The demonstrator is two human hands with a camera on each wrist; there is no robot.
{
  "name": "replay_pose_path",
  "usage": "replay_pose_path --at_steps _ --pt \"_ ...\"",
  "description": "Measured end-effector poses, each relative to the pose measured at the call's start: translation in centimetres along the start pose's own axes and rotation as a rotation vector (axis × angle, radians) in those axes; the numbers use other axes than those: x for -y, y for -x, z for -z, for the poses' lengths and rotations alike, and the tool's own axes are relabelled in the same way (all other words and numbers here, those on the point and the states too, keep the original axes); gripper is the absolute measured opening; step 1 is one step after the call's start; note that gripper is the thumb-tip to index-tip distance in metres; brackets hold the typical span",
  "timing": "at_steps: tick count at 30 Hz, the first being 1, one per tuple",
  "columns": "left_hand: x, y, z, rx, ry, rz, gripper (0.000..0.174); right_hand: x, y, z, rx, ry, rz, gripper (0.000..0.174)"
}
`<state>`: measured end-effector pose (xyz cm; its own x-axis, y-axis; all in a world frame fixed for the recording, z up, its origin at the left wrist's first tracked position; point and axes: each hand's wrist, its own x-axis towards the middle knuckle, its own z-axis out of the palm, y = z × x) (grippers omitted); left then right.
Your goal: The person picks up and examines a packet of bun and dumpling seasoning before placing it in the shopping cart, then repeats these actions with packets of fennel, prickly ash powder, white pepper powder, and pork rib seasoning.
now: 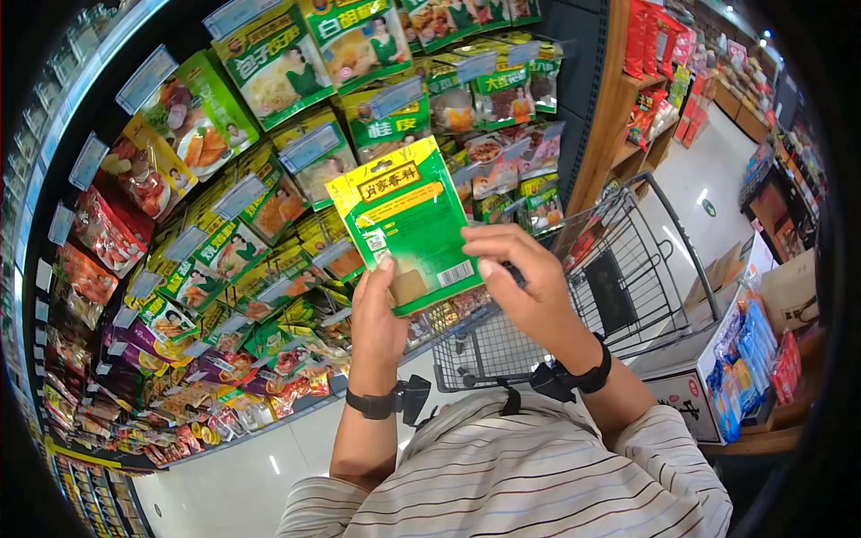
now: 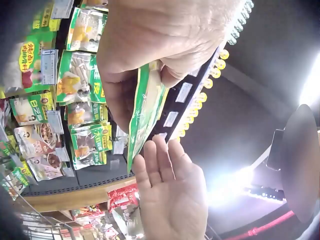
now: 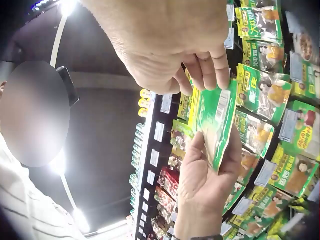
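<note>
A green and yellow spice packet (image 1: 408, 224), its printed text and barcode toward me, is held up before the shelves. My left hand (image 1: 380, 314) pinches its lower left corner, thumb on the near face and fingers behind, as the right wrist view also shows around the packet (image 3: 216, 120). At the packet's right edge is my right hand (image 1: 525, 282), fingers extended and fingertips right by the barcode side. In the left wrist view the right hand (image 2: 172, 200) shows its palm, its fingers nearly straight beside the packet (image 2: 145, 110).
Hanging spice packets (image 1: 278, 67) with price tags fill the shelf rack ahead and to the left. A wire shopping cart (image 1: 628, 269) stands close in front, to the right. Beyond it are boxes with blue packs (image 1: 740, 359) and a wooden shelf (image 1: 632, 103) of red packages.
</note>
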<state>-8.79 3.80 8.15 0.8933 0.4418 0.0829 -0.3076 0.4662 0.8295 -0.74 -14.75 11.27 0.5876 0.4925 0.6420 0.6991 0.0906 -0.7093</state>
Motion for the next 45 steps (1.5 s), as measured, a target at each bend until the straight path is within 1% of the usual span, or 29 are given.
replay_pose_path --at_steps 2,5,6,8,9,10,13,18,22,24,25,26,29,30,31,32,33,34,36,37,39,40,43,44,45 --pt "-0.5 -0.7 1.7 0.025 0.012 0.027 0.036 -0.1 -0.8 -0.8 -0.026 0.007 -0.003 0.021" --pt "-1.4 -1.4 2.5 0.029 0.065 0.018 0.036 -0.4 -1.8 -2.0 -0.046 0.018 0.026 0.021" --pt "-1.6 -1.7 3.2 0.051 0.094 0.032 0.036 -0.6 -1.9 -2.8 -0.083 -0.092 -0.006 0.022" --pt "-2.0 -2.4 4.8 0.094 0.15 0.061 0.035 -0.9 -2.4 -3.5 -0.073 -0.141 -0.074 0.023" --pt "-2.3 -2.6 5.1 0.092 0.129 0.037 0.036 -0.9 -2.6 -3.9 -0.068 -0.166 -0.111 0.023" --pt "-2.7 -2.8 5.2 0.088 0.107 0.014 0.036 -0.6 -2.8 -4.3 -0.054 -0.259 -0.184 0.024" --pt "-4.3 -2.7 5.7 0.118 0.039 -0.03 0.036 0.4 -3.7 -5.6 -0.02 -0.413 -0.24 0.024" --pt "-5.5 -2.7 6.9 0.12 -0.003 -0.066 0.036 0.5 -4.0 -7.6 0.006 -0.425 -0.26 0.024" --pt "-6.2 -2.5 8.2 0.084 0.018 -0.024 0.035 0.9 -4.2 -9.0 0.004 -0.427 -0.304 0.023" --pt "-6.4 -2.7 9.1 0.059 0.007 -0.031 0.035 0.3 -4.1 -9.4 0.015 -0.32 -0.345 0.022" --pt "-6.7 -3.0 9.6 0.076 0.007 -0.004 0.035 0.4 -4.5 -9.6 0.021 -0.298 -0.336 0.022" --pt "-7.1 -3.0 9.7 0.073 0.002 -0.028 0.035 0.4 -4.8 -9.8 0.028 -0.277 -0.327 0.022" --pt "-9.3 -2.5 8.5 0.059 -0.048 -0.118 0.036 2.2 -6.5 -10.1 0.066 -0.17 -0.204 0.025" --pt "-9.8 -2.3 8.2 0.044 -0.077 -0.156 0.036 2.4 -7.0 -10.1 0.102 -0.167 -0.195 0.03" --pt "-10.3 -2.1 8.0 0.027 -0.105 -0.19 0.036 2.8 -7.5 -10.3 0.105 -0.13 -0.134 0.032" --pt "-10.9 -1.8 8.2 0.097 -0.122 -0.181 0.038 3.3 -8.0 -10.7 0.109 -0.094 -0.077 0.034" --pt "-11.3 -1.5 8.0 0.104 -0.202 -0.215 0.038 3.8 -8.5 -10.9 0.113 -0.057 -0.02 0.036" --pt "-11.6 -1.2 7.8 0.11 -0.281 -0.25 0.038 4.2 -8.9 -10.9 0.16 -0.008 0.0 0.045" --pt "-11.9 -1.0 7.4 0.119 -0.416 -0.329 0.039 4.3 -9.6 -11.6 0.169 0.074 0.073 0.056" --pt "-12.1 -0.9 7.4 0.139 -0.52 -0.387 0.04 4.4 -9.8 -11.8 0.172 0.113 0.109 0.061" --pt "-12.7 -0.9 7.4 0.18 -0.729 -0.505 0.041 4.9 -10.5 -12.0 0.238 0.124 0.141 0.072" --pt "-13.1 -1.4 7.6 0.218 -0.936 -0.714 0.049 5.1 -10.7 -12.0 0.267 0.133 0.156 0.078" --pt "-13.4 -0.4 6.2 0.233 -0.95 -0.803 0.056 5.1 -10.8 -12.7 0.329 -0.029 0.066 0.086" --pt "-13.6 -0.6 6.1 0.283 -0.948 -0.8 0.06 5.7 -10.5 -12.7 0.319 -0.115 0.008 0.075" --pt "-13.8 -0.7 6.1 0.321 -1.014 -0.849 0.061 5.8 -10.7 -12.6 0.31 -0.2 -0.101 0.068"
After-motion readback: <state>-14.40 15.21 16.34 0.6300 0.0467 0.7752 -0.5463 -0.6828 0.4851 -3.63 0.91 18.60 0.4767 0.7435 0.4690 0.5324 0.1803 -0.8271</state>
